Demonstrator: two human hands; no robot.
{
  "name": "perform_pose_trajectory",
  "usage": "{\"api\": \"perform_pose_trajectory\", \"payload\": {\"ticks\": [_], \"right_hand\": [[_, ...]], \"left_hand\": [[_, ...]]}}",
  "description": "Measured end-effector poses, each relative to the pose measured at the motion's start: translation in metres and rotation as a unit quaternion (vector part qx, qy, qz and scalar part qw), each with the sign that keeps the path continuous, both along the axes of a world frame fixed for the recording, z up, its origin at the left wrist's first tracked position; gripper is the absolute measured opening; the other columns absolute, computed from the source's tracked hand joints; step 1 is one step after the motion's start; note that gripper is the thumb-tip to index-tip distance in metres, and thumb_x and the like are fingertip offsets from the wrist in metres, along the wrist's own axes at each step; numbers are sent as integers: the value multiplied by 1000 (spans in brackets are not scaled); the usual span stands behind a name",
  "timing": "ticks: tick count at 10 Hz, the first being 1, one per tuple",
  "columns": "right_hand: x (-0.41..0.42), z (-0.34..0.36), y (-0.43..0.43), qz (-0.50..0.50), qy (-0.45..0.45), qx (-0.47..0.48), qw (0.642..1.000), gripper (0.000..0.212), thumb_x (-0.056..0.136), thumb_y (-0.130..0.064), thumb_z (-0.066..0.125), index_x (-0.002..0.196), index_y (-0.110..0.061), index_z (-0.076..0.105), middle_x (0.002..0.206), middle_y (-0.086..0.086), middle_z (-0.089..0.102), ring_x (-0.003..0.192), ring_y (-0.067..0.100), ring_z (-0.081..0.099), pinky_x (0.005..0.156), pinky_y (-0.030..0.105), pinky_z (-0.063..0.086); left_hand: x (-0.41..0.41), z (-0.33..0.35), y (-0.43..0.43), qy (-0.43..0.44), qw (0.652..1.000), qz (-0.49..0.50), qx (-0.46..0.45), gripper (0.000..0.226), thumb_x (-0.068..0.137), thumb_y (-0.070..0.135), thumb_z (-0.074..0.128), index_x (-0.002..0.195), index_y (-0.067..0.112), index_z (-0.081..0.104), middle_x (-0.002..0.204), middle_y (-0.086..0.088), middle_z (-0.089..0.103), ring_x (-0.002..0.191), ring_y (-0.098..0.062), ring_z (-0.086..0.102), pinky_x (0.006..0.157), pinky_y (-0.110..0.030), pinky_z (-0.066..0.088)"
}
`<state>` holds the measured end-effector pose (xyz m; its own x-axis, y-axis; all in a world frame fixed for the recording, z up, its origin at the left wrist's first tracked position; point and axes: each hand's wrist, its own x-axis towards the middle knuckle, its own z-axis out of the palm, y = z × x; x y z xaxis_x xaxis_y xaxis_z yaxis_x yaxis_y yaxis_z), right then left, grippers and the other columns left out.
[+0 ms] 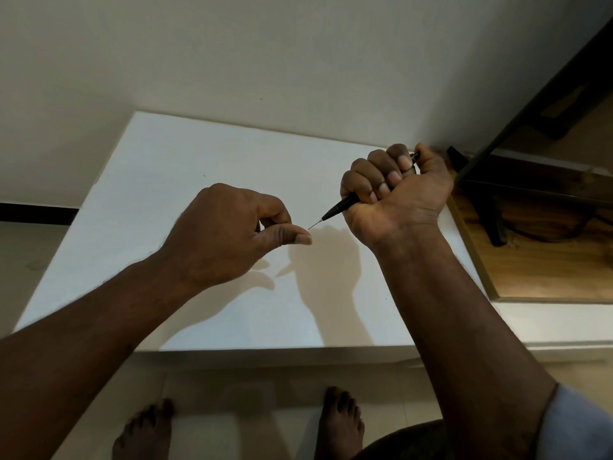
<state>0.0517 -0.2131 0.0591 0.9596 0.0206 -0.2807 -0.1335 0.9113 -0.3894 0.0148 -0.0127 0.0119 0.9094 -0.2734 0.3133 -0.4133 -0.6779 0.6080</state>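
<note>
The right grip (398, 194), a bare hand, is clenched as a fist around a thin black tool (341, 205). All four fingers are curled over the shaft, with the nails facing the camera. The back end of the tool comes out at the top of the fist, near the thumb. The front end comes out at the bottom and narrows to a fine needle tip (313, 225). This tip points down and to the left, and it ends just beside the thumb of the left grip (222, 234).

The left grip is also closed: the thumb and the forefinger are pressed together in a pinch, and the other fingers are curled under the hand. If something very thin is between the two fingertips, it is too small to tell.

Both hands are held above a white table (199, 161), and their shadows fall on it. To the right of the table there is a wooden board (547, 270) with a black stand (494, 207) on it. Under the near edge of the table, two bare feet (341, 419) stand on the pale floor (238, 406).
</note>
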Motion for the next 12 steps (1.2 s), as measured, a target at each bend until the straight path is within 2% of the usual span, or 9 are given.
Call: {"api": "perform_pose_trajectory", "payload": {"ticks": [5,7,9,12], "right_hand": [[-2,0,2,3,2,-6,1000,47,101,-39,40,58,-18,39,50,-6,25,36,11,19,37,20,15],[-1,0,1,2,3,-7,1000,47,100,-40,41,59,-18,38,50,-6,25,36,10,19,37,20,16],[-1,0,0,2,0,-8,1000,46,100,-40,41,59,-18,39,50,-6,26,36,11,20,37,20,16],[-1,-1,1,4,-1,-8,1000,46,100,-40,40,59,-18,38,50,-6,26,36,10,19,38,20,16]], "left_hand": [[0,-1,0,0,1000,12,4,62,79,83,49,81,30,80,55,25,56,55,5,55,56,-21,34],[1,-1,1,3,1000,7,-5,58,77,82,54,79,30,79,54,24,56,65,9,59,56,-19,33],[1,1,1,-6,1000,8,-4,60,78,81,52,80,28,80,56,22,58,54,5,55,56,-22,36],[0,0,0,-15,1000,8,5,59,79,80,52,80,28,80,53,27,50,53,6,54,55,-19,32]]}}
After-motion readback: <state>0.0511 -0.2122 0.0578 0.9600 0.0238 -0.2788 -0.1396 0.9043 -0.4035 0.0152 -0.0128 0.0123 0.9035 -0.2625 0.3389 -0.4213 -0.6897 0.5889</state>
